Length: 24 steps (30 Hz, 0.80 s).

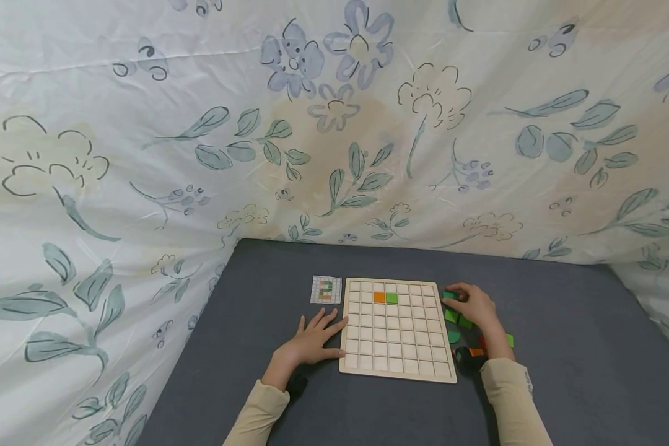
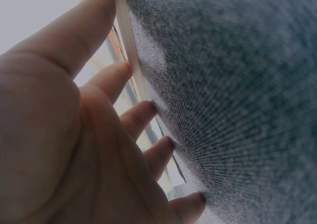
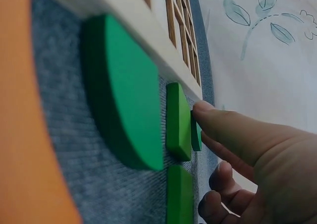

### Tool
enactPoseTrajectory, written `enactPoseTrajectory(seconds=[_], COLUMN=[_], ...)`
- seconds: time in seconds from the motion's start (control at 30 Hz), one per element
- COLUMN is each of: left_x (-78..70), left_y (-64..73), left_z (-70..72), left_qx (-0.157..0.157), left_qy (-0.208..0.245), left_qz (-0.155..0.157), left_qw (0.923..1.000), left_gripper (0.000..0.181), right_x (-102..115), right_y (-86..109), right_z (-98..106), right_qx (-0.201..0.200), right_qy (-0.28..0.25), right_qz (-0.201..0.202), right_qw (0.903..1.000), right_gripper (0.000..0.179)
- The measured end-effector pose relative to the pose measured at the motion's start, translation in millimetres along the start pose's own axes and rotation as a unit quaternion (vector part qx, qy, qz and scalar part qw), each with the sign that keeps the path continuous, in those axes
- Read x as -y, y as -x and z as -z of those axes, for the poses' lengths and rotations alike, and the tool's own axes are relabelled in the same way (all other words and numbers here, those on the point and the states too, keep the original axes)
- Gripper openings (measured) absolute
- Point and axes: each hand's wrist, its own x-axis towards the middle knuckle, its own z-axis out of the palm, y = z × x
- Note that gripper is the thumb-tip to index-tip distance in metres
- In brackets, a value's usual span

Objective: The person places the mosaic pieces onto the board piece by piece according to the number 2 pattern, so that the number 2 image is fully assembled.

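A pale wooden grid board (image 1: 398,375) lies on the dark table, with an orange square (image 1: 379,297) and a light green square (image 1: 391,298) in its upper cells. My left hand (image 1: 310,344) rests with spread fingers at the board's left side, thumb and index fingertips at its edge. Beyond the board's upper right edge, my right hand (image 1: 476,306) pinches a dark green block (image 3: 196,132) between thumb and fingers, low over the cloth. Closer to the right wrist camera are two light green blocks (image 3: 179,122) and a dark green block with a rounded side (image 3: 129,95).
A small card with a coloured grid pattern (image 1: 326,290) lies left of the board's top corner. More blocks, orange (image 1: 476,352), red and green, are scattered under my right forearm. Flower-printed cloth (image 1: 368,186) hangs behind the table (image 1: 568,347) and at its sides.
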Motion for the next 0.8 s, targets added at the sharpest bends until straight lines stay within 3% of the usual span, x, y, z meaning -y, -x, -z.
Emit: enactPoseTrajectory(seconds=[0.47,0.8], left_x=[1.2,2.9], left_y=[-1.9,-2.0], left_z=[-1.3,-1.3], left_qx=[0.002,0.002], left_qy=[-0.001,0.0], left_qz=[0.001,0.003], left_qw=[1.0,1.0], left_gripper=[0.071,0.072], right_x=[-1.6,-3.4], right_y=[-2.1,0.0], right_z=[-1.6,3.5], right_qx=[0.01,0.017], right_qy=[0.012,0.006], right_qz=[-0.039,-0.028], right_qw=[0.9991,0.9994], right_gripper=[0.047,0.045])
